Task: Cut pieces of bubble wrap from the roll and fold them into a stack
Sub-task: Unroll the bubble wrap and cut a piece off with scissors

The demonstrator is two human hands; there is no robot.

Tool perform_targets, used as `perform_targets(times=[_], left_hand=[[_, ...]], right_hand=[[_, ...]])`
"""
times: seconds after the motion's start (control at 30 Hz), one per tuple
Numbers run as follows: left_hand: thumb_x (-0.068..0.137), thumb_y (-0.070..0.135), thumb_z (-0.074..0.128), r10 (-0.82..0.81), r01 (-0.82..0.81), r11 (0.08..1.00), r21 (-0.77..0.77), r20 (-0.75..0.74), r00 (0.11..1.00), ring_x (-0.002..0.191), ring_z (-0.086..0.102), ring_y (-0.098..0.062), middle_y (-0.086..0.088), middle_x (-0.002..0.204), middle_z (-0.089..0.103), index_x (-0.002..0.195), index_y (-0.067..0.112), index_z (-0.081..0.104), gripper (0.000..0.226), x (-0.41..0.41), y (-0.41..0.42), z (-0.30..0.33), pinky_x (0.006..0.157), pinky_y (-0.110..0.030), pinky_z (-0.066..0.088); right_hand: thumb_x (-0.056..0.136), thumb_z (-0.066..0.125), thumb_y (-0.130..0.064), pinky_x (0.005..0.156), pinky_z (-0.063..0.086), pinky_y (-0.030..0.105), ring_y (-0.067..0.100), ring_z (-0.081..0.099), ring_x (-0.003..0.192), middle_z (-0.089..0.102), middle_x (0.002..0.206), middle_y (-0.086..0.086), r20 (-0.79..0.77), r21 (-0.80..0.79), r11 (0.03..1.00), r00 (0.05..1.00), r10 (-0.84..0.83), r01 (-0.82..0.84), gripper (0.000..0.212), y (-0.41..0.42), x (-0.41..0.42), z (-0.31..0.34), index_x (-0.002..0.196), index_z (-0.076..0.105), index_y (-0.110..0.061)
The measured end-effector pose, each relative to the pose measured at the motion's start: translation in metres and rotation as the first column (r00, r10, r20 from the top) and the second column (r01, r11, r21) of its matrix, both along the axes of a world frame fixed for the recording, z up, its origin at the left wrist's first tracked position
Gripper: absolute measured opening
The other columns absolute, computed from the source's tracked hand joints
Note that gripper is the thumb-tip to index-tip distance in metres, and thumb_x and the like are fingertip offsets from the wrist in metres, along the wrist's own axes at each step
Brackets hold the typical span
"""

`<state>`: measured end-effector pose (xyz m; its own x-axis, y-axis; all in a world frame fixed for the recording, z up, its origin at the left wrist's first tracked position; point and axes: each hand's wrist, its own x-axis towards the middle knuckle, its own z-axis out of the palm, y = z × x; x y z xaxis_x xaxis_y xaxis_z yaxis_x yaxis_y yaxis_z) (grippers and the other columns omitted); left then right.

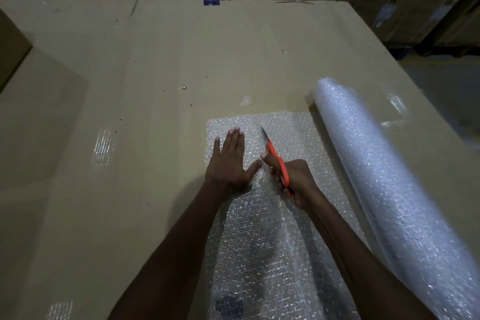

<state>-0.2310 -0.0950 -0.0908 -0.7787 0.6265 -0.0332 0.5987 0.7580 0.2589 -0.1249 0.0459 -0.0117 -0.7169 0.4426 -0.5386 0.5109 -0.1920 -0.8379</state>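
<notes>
While the left hand (228, 161) is lying spread flat on the bubble wrap (283, 138) beside the roll (384, 171) on the table (155, 73), the right hand (296, 179), grip closed around orange scissors (276, 158), is cutting; keeping the sheet taut should help.

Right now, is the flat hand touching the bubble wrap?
Touching. The head view shows the left hand lying flat, palm down and fingers spread, pressed onto the bubble wrap sheet with no gap beneath it.

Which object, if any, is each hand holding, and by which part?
The right hand holds orange-handled scissors by the handles, blades pointing away. The left hand holds nothing; it lies flat, pressing down the bubble wrap sheet.
</notes>
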Motion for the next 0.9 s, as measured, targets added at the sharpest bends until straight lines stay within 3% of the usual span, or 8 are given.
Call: perform_targets(times=[0.17,0.43,0.63,0.9], left_hand=[[0.088,0.076,0.004,0.003,-0.003,1.0,0.012,-0.005,1.0,0.153,-0.013,-0.019,-0.009,0.167,-0.01,0.159,0.006,-0.002,0.1,0.0,0.001,0.0,0.123,-0.05,-0.006],[0.094,0.073,0.015,0.001,-0.001,1.0,0.015,-0.014,1.0,0.153,-0.014,-0.02,-0.009,0.167,-0.011,0.159,0.006,-0.002,0.095,-0.001,0.001,-0.005,0.123,-0.05,-0.007],[0.094,0.072,0.017,0.001,-0.001,1.0,0.013,-0.017,1.0,0.153,-0.014,-0.02,-0.008,0.166,-0.012,0.159,0.006,-0.003,0.094,-0.001,0.002,-0.006,0.123,-0.05,-0.007],[0.095,0.07,0.021,0.015,-0.014,0.999,0.035,-0.025,1.0,0.153,-0.014,-0.019,-0.008,0.167,-0.012,0.159,0.007,-0.002,0.092,-0.002,0.001,-0.006,0.123,-0.049,-0.007]], right_hand=[[0.074,0.088,-0.047,0.038,0.033,0.02,0.015,0.043,0.036,0.054,0.049,0.008,0.022,0.009,1.0,1.0,0.021,-0.021,0.049,0.0,-0.006,0.005,0.056,0.064,-0.008],[0.079,0.086,-0.041,0.035,0.031,0.018,0.012,0.043,0.032,0.053,0.046,0.006,-0.012,-0.001,1.0,1.0,0.022,-0.022,0.047,0.001,-0.013,0.006,0.05,0.065,-0.011],[0.078,0.087,-0.04,0.035,0.032,0.019,0.013,0.044,0.032,0.055,0.047,0.007,-0.003,0.017,1.0,1.0,0.02,-0.02,0.044,0.005,-0.025,0.008,0.069,0.068,-0.001],[0.078,0.087,-0.04,0.036,0.031,0.019,0.014,0.042,0.033,0.052,0.047,0.008,0.007,0.031,0.998,0.999,0.053,-0.053,0.045,0.006,-0.037,0.007,0.065,0.066,-0.002]])
